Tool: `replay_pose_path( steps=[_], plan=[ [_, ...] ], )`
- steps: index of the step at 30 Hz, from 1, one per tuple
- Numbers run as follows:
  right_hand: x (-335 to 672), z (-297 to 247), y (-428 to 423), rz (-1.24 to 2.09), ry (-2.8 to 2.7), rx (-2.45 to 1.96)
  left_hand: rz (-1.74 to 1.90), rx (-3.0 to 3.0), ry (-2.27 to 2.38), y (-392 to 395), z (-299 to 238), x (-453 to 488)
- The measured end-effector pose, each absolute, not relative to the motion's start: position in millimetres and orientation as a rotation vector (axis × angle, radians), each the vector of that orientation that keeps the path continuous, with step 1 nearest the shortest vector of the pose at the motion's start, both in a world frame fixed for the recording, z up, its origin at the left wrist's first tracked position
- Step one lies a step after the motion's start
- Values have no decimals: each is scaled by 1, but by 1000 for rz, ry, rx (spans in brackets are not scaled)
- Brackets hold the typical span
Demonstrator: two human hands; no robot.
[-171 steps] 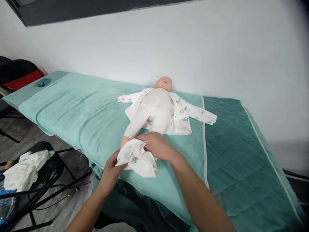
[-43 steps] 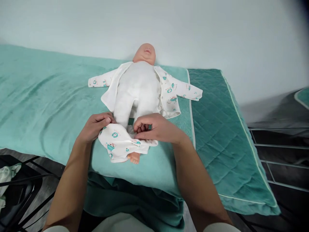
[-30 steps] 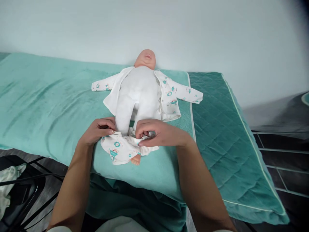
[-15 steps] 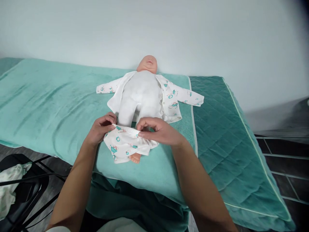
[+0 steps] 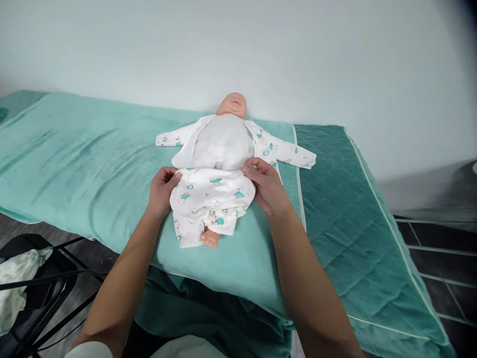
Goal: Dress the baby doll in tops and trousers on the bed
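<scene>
A baby doll [image 5: 224, 141] with a white cloth body lies on its back, head toward the wall. Its printed white jacket [image 5: 270, 144] hangs open at the front, sleeves spread to both sides. Printed white baby pants [image 5: 212, 191] cover the doll's legs, with one bare foot [image 5: 210, 237] poking out of a leg opening. At the waistband's left end, my left hand [image 5: 163, 188] pinches the fabric. My right hand [image 5: 265, 184] grips the opposite end of the waistband, which is stretched wide between the two. The other foot is hidden.
Under the doll is a light green towel [image 5: 93, 169] on a bed with a dark green quilted cover [image 5: 346, 209]. Behind it rises a white wall [image 5: 238, 49]. At the lower left stands a black chair [image 5: 48, 288] with a printed cloth [image 5: 18, 283] on it.
Both hands have drawn the pants' waistband up the doll's legs to about the hips. They are farther apart now, and the waistband is stretched wider.
</scene>
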State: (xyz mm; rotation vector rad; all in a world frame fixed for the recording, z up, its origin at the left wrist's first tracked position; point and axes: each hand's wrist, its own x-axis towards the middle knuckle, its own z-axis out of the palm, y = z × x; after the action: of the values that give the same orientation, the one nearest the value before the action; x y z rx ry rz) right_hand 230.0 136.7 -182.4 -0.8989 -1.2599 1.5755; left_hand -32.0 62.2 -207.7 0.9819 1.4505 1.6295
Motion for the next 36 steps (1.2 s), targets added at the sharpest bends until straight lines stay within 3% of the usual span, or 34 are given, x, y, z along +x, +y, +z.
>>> replay_pose_path(
  steps=[10,25,30,36],
  plan=[
    [222,-193,144,1400,-1247,-1000,1662,1058,1644,96,-207,-25],
    [250,-183,142,1563,-1709,-857,1465,1049,1287,83,-198,-31],
    [239,-190,142,1087,-1549,-1016,1490,1127,1328,80,-200,-29],
    [240,-206,152,364,-1642,-1169,1680,1227,1882,117,-217,-45]
  ],
)
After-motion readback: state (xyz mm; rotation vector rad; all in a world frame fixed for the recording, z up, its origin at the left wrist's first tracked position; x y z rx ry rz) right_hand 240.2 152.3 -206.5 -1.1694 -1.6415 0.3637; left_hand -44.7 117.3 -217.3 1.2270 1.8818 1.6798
